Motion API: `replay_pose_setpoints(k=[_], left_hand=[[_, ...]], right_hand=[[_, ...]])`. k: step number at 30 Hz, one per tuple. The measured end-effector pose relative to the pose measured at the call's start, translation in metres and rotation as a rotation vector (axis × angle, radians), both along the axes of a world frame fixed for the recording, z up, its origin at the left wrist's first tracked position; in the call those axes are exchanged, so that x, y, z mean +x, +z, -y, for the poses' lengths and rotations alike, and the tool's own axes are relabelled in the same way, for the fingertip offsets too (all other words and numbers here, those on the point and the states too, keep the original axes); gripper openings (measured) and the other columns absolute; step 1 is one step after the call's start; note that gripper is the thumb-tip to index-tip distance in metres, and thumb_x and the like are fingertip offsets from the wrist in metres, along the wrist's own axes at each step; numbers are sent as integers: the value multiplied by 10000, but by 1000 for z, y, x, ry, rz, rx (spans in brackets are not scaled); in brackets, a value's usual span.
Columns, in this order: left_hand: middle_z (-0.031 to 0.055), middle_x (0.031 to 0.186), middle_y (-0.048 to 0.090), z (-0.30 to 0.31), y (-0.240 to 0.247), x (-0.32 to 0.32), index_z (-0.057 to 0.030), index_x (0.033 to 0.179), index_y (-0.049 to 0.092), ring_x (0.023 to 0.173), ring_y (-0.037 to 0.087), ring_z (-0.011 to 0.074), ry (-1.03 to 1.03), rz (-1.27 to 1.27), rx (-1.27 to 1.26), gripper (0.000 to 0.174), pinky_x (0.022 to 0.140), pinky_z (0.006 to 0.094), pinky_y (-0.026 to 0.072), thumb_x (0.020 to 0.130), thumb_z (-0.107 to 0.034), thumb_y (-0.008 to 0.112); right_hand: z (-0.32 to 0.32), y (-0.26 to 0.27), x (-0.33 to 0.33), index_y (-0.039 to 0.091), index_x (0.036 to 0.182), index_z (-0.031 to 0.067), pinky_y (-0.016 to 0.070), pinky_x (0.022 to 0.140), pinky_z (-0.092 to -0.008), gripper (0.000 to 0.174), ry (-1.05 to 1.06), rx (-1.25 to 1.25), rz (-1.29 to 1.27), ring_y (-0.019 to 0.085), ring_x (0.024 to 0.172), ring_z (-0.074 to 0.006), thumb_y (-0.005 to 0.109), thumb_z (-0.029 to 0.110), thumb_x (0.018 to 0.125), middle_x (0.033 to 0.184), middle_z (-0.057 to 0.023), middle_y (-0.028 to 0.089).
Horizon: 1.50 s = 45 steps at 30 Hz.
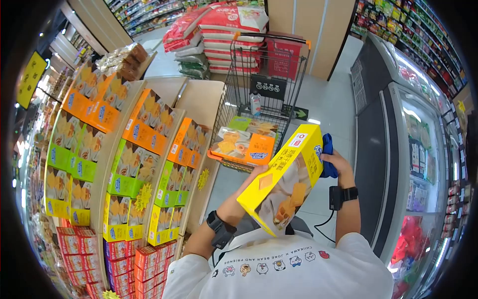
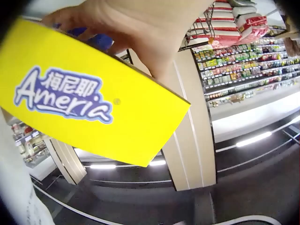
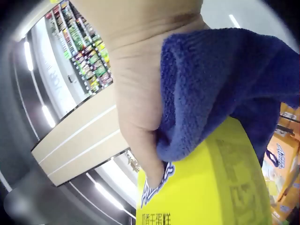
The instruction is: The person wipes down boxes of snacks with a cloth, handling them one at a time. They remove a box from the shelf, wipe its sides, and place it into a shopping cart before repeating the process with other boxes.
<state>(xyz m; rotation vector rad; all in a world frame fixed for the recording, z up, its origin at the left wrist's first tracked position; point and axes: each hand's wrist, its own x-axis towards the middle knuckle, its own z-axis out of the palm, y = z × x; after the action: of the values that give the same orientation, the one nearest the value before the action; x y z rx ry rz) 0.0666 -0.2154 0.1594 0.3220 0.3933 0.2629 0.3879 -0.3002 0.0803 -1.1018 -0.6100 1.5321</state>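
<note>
A yellow biscuit box (image 1: 284,182) is tilted in front of the person's chest, between both hands. The left hand (image 1: 257,173) holds its left side, mostly hidden behind it; the left wrist view shows this hand (image 2: 140,28) along the edge of the box (image 2: 126,122). At the upper right end, the right hand (image 1: 339,163) holds a bunched blue cloth (image 1: 327,155) against the box. Up close, the thumb of the right hand (image 3: 138,103) lies on the yellow side (image 3: 197,192), while the blue cloth (image 3: 211,89) covers the other fingers.
A shopping cart (image 1: 231,74) ahead carries an orange box (image 1: 256,147), a green one and a bottle (image 1: 255,103). Shelves of stacked boxes (image 1: 144,117) stand left, a glass-door freezer (image 1: 381,134) right. Stacked sacks (image 1: 231,50) lie beyond the cart.
</note>
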Motion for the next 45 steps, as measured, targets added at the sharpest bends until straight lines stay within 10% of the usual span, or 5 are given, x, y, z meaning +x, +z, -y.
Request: replay_pose_setpoints(k=[9, 16, 24, 38, 45], left_hand=[[97, 1227, 592, -106, -34, 5, -82, 1301, 503, 1059, 604, 261, 276, -104, -113, 465, 911, 433, 491, 953, -386, 450], [196, 1160, 577, -199, -125, -13, -13, 1271, 486, 1087, 564, 318, 370, -1038, 1647, 603, 882, 380, 472, 741, -163, 731], [213, 986, 651, -285, -177, -16, 5, 1158, 549, 932, 629, 373, 246, -995, 1468, 499, 817, 422, 495, 729, -216, 673], [224, 1305, 413, -324, -189, 54, -183, 1406, 397, 1173, 448, 441, -171, -1473, 1504, 862, 996, 544, 327, 703, -558, 727], [277, 1327, 346, -325, -249, 56, -181, 1378, 397, 1195, 396, 481, -306, -1467, 1450, 875, 1008, 551, 305, 663, -498, 788]], right_hand=[[-41, -30, -26, 514, 1240, -26, 522, 843, -341, 472, -351, -172, -12, 645, 966, -202, 684, 206, 866, 1123, -114, 645], [-128, -70, -68, 615, 1110, 6, 522, 770, -322, 335, -415, -278, 100, 647, 882, -187, 686, 230, 870, 1018, -89, 671], [-188, -90, -87, 565, 1187, 1, 496, 823, -319, 387, -426, -337, 222, 617, 963, -194, 659, 221, 883, 1075, -88, 643], [-260, -163, -61, 494, 1260, 31, 464, 846, -352, 373, -460, -478, 263, 579, 999, -210, 593, 159, 924, 1112, -82, 617], [-272, -182, -65, 330, 1406, 13, 410, 974, -364, 581, -276, -642, 483, 528, 1179, -341, 571, 179, 905, 1292, -204, 530]])
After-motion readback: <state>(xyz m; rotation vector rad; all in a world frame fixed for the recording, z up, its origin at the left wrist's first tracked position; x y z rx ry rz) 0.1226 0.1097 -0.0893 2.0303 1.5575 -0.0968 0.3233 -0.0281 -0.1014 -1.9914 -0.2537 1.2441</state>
